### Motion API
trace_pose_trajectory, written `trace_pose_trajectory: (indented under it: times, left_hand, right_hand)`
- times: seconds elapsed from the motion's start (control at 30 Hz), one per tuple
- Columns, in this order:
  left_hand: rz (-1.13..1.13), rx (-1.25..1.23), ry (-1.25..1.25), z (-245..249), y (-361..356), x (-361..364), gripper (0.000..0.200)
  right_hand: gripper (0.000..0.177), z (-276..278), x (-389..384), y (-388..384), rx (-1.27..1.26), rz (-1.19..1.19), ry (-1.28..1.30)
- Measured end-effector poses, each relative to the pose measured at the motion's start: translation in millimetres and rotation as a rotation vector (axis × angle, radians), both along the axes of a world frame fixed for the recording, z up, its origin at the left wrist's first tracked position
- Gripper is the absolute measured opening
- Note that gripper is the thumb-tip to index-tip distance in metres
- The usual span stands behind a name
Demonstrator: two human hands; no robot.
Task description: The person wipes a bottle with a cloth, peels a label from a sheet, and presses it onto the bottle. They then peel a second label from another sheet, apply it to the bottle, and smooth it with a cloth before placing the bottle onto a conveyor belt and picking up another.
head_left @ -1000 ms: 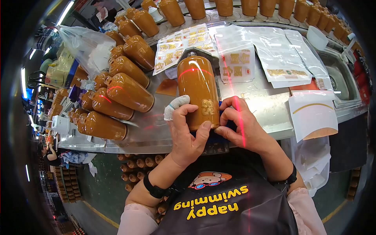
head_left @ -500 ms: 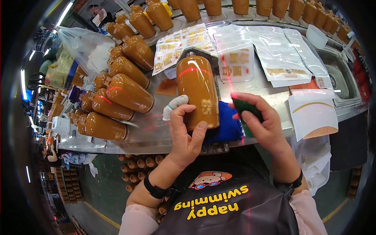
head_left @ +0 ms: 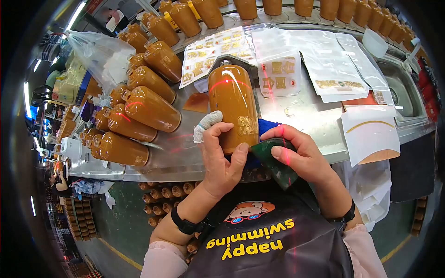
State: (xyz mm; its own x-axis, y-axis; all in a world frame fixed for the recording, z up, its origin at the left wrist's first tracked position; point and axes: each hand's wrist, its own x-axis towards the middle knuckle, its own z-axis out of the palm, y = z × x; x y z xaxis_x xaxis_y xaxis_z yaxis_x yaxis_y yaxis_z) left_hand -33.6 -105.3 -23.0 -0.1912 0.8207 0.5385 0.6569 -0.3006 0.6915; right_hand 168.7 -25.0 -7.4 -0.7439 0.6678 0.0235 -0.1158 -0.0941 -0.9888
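Observation:
A glossy brown bottle [head_left: 232,99] with a gold emblem near its base lies in a dark cradle [head_left: 252,65], its neck pointing away from me. My left hand [head_left: 221,155] grips the bottle's base end, thumb on the near edge; one finger wears a white knit cover [head_left: 207,125]. Between the thumb and fingers of my right hand [head_left: 296,153] is a flat dark-green scraper [head_left: 276,162], its corner right at the bottle's base beside the emblem. A blue cloth [head_left: 267,126] shows partly under the bottle. A red laser line crosses the bottle's upper body.
Several brown bottles [head_left: 153,110] lie at the left. Gold decal sheets [head_left: 218,51] and white backing sheets [head_left: 329,65] cover the table's back. A sink [head_left: 403,90] is at the right. More bottles [head_left: 197,14] stand along the conveyor behind.
My right hand has moved left and down, bringing the green scraper to the bottle's base. The left hand stays on the bottle. Bottles on the conveyor have shifted.

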Motion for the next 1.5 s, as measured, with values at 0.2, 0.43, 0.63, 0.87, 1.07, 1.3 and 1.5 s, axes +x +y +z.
trace_pose_trajectory:
  times: [0.2, 0.43, 0.63, 0.87, 1.07, 1.3, 1.5]
  left_hand:
    - [0.003, 0.002, 0.005, 0.3, 1.1, 1.7, 0.045]
    - [-0.008, -0.024, -0.026, -1.2, 0.3, -0.6, 0.045]
    - [-0.073, 0.145, -0.205, -1.9, -6.5, -2.3, 0.037]
    - [-0.044, 0.399, 0.769, -3.2, -23.6, -26.3, 0.019]
    - [-0.108, 0.451, 0.903, 7.3, -4.9, -19.4, 0.013]
    - [-0.109, 0.311, 0.618, 0.8, -16.9, -21.1, 0.023]
    - [0.05, 0.261, 0.445, -17.1, -38.6, -23.8, 0.035]
  right_hand:
    - [0.027, 1.7, -2.6, 0.0, -0.023, -0.009, -0.006]
    - [0.028, -3.3, -3.3, 0.7, 0.025, -0.034, -0.023]
    - [0.028, -2.3, -1.0, 1.4, 0.054, -0.041, -0.043]
    - [0.028, -6.1, 4.0, 3.5, 0.018, -0.065, -0.072]
    - [0.026, -7.8, 7.1, 0.8, 0.038, -0.124, -0.066]
    - [0.02, -0.7, 3.0, -1.1, -0.023, -0.304, -0.06]
    - [0.027, 8.1, -46.4, -9.2, 0.428, -0.392, -0.111]
